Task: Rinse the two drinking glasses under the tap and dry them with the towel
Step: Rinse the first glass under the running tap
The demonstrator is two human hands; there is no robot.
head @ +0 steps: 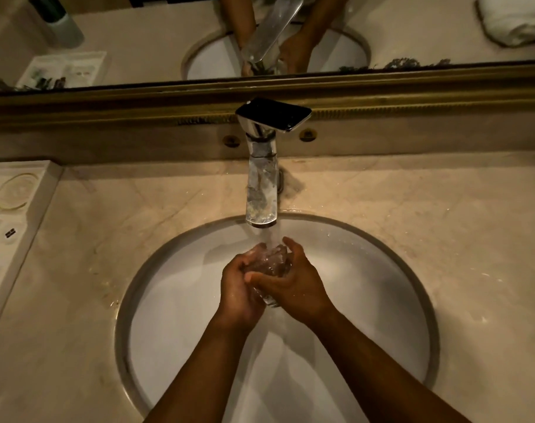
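Both hands wrap the clear drinking glass [271, 270] right under the running chrome tap [261, 190], over the round white sink [174, 300] — left hand [237, 290] and right hand [295, 283] fingers curled around it. Rolled white towel [510, 19] shows in the mirror.

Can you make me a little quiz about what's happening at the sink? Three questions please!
1. True or false: water is running from the tap.
2. What are the left hand and the right hand holding over the sink?
A. a glass
B. a spoon
C. a plate
3. Fill in: in the mirror, at the top right, you can see a rolled white ____.

Key
1. True
2. A, the glass, right under the stream
3. towel
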